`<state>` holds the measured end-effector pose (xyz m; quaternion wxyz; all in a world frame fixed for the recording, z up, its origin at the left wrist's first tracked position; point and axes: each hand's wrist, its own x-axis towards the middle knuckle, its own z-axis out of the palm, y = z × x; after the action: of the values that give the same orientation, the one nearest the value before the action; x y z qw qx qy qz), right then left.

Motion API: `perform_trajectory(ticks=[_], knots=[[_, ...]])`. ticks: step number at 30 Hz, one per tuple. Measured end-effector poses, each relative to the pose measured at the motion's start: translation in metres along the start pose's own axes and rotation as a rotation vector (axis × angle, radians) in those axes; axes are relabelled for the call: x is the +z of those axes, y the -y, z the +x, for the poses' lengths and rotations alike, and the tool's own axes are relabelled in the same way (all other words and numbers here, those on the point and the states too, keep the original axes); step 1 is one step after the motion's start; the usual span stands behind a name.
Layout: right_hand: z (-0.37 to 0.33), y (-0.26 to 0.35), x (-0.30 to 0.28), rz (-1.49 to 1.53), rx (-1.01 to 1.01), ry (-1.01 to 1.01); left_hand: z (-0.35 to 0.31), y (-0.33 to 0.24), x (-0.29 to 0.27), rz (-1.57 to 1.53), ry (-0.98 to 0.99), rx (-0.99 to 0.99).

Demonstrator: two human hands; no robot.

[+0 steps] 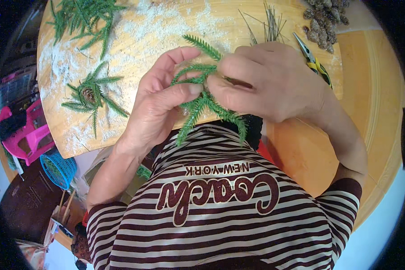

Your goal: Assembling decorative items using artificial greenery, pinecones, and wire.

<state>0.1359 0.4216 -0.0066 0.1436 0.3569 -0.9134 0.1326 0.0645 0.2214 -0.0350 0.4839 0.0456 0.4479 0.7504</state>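
Observation:
A green artificial pine sprig (192, 120) with several fronds spreading out is held between my two hands, just above the table's near edge. My left hand (155, 92) pinches it from the left, thumb on the fronds near the middle. From the right, my right hand (274, 83) has its fingers curled and pressed together at the sprig's centre. Those fingers cover the middle, so I cannot make out what else they grip there. To the left lies another pine sprig (104, 99) with a brown pine cone (88, 94) at its centre.
White flakes are scattered over the wooden table (135, 58). More green sprigs (83, 20) lie at the far left. Thin dark wires (272, 28), a heap of pine cones (321, 22) and yellow-and-black pliers (311, 57) sit far right. A blue basket (60, 171) and pink chair (24, 135) stand lower left.

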Motion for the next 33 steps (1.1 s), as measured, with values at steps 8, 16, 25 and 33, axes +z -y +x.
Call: perform_trajectory(ticks=[8,16,25,33], knots=[[-0.001,0.003,0.005,0.044,-0.029,-0.088,-0.003,0.002,0.007,0.088,0.012,0.062],[0.007,0.018,0.0,0.884,0.824,0.015,-0.004,0.005,0.016,0.501,-0.069,0.415],[-0.004,0.014,0.001,0.408,0.429,-0.259,0.001,0.004,0.013,0.257,-0.148,0.29],[-0.004,0.011,0.008,0.484,0.419,-0.157,-0.004,0.006,0.023,0.195,-0.115,0.302]])
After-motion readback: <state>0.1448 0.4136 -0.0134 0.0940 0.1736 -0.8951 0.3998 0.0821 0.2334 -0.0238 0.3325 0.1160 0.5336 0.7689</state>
